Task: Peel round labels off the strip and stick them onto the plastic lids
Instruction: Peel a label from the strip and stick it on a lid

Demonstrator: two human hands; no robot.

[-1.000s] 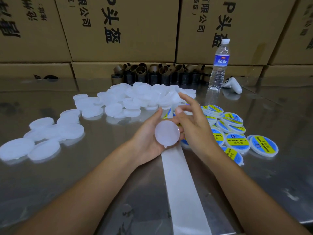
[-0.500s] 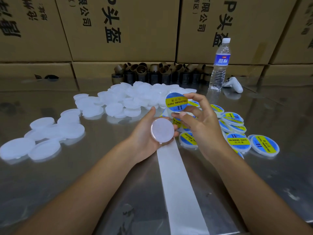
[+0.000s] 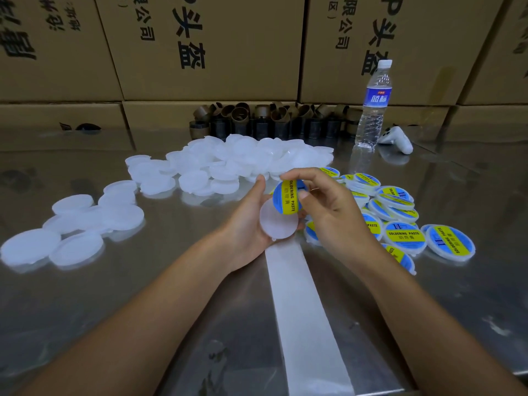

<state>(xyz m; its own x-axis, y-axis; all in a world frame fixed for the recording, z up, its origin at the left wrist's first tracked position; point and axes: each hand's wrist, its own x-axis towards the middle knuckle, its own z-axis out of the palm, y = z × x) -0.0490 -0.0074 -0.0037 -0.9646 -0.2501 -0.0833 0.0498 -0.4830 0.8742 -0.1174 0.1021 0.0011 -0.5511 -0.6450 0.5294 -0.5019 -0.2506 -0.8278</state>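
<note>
My left hand [image 3: 248,221] grips a plain white plastic lid [image 3: 275,224], its flat face turned toward me. My right hand [image 3: 328,210] pinches a round blue and yellow label [image 3: 287,197] between thumb and fingers, just above the lid and overlapping its upper edge. The white backing strip [image 3: 303,310] runs from under my hands down to the table's near edge. Several blank white lids [image 3: 228,161] lie heaped behind my hands. Several labelled lids [image 3: 400,221] are piled to the right.
More blank lids [image 3: 77,224] lie scattered at the left on the shiny metal table [image 3: 143,310]. A water bottle [image 3: 374,104], a white controller [image 3: 397,140] and several brown cardboard cores [image 3: 271,118] stand at the back before stacked cartons [image 3: 200,47].
My right hand peeled a label off the strip, lifted it and has now brought it down against the upper edge of the lid in my left hand.
</note>
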